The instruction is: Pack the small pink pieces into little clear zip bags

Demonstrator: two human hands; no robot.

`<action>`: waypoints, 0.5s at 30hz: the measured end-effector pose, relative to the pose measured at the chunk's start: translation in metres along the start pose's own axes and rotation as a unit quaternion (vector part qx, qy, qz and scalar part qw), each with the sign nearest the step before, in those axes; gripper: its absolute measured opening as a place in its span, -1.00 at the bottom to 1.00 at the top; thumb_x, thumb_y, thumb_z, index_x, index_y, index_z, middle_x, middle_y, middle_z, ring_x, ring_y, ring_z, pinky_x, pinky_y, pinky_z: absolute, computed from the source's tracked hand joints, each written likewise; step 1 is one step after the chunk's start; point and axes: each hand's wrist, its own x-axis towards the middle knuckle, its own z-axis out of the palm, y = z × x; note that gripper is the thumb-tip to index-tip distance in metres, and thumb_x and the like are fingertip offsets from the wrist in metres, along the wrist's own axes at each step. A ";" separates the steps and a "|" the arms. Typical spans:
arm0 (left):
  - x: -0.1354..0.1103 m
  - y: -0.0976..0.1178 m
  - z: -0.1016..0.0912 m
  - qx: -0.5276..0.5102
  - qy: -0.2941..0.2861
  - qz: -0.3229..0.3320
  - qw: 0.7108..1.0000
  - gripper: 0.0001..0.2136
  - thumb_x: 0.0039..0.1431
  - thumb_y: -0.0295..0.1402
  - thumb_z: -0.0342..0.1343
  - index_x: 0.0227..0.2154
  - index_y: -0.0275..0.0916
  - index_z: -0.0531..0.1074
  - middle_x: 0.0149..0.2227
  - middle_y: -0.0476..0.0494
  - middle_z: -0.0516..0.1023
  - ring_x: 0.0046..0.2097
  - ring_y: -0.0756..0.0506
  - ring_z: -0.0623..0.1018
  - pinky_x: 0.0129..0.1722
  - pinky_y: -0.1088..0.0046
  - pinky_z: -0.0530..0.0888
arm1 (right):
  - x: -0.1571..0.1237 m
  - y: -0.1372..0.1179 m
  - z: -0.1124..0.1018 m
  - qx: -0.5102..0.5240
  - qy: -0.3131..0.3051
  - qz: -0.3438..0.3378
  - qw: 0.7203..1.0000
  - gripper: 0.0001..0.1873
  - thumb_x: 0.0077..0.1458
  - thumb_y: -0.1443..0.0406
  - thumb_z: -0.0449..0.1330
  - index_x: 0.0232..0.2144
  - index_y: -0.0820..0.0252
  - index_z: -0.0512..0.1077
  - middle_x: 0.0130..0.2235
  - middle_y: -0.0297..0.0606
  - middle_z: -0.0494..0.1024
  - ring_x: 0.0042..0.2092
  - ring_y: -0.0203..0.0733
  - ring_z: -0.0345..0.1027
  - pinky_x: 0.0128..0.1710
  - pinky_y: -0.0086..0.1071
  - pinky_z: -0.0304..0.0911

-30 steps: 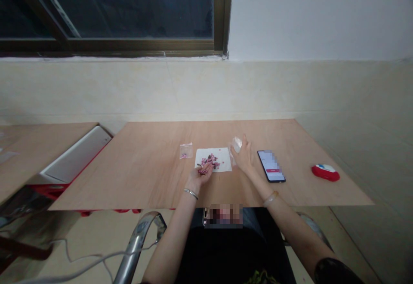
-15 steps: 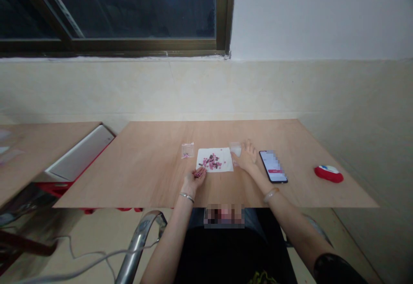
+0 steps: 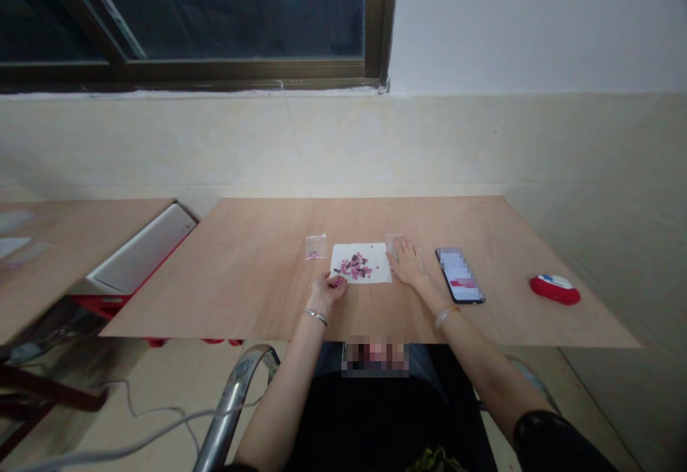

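A white sheet [image 3: 376, 272] lies on the wooden table [image 3: 257, 279] with a heap of small pink and dark pieces [image 3: 356, 266] on it. My left hand [image 3: 328, 290] rests at the sheet's near left corner, fingers curled round several pink pieces. My right hand [image 3: 408, 264] lies flat with fingers spread, just right of the sheet, touching a small clear plastic bag [image 3: 392, 243]. Another small clear bag [image 3: 315, 246] with pink bits in it lies left of the sheet.
A phone [image 3: 460, 275] with a lit screen lies right of my right hand. A red and white object [image 3: 554, 289] sits near the table's right edge. A white board [image 3: 140, 247] leans between this table and the one at left. A chair frame [image 3: 236, 393] and cable are below.
My left hand drew back from the heap to the sheet's near corner and closed on pink pieces. My right hand lowered flat onto the table beside the clear bag.
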 end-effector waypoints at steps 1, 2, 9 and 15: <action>0.000 0.000 0.001 0.000 0.001 0.000 1.000 -0.86 0.17 -0.55 -0.13 -0.42 -0.27 0.29 -0.59 -0.02 0.25 -0.58 0.01 0.31 -0.62 0.57 0.35 | 0.000 0.000 -0.001 -0.001 -0.005 -0.006 1.000 -0.31 0.29 0.05 -0.24 0.33 0.29 -0.19 0.38 -0.06 -0.17 0.38 -0.07 -0.31 0.30 -0.17 -0.29; 0.000 0.000 0.002 0.001 0.002 -0.001 1.000 -0.87 0.17 -0.55 -0.12 -0.42 -0.26 0.28 -0.59 -0.01 0.24 -0.59 0.02 0.30 -0.62 0.58 0.34 | 0.000 0.000 -0.002 -0.002 -0.008 -0.010 1.000 -0.32 0.29 0.06 -0.23 0.34 0.26 -0.19 0.38 -0.08 -0.18 0.38 -0.07 -0.31 0.30 -0.16 -0.29; -0.002 0.000 0.005 0.024 0.010 0.005 1.000 -0.88 0.16 -0.51 -0.09 -0.31 -0.30 0.34 -0.43 -0.16 0.39 -0.45 -0.05 0.43 -0.55 0.51 0.42 | 0.003 0.000 0.000 0.005 -0.016 -0.001 1.000 -0.36 0.30 0.03 -0.28 0.34 0.08 -0.25 0.38 -0.17 -0.18 0.38 -0.08 -0.30 0.31 -0.09 -0.33; -0.004 0.000 0.007 0.037 0.014 0.011 0.999 -0.87 0.15 -0.50 -0.08 -0.28 -0.30 0.35 -0.37 -0.20 0.39 -0.41 -0.07 0.46 -0.53 0.48 0.44 | 0.004 0.003 0.002 0.008 -0.015 -0.026 1.000 -0.38 0.30 0.06 -0.26 0.33 0.10 -0.16 0.38 -0.15 -0.15 0.38 -0.05 -0.29 0.31 -0.11 -0.31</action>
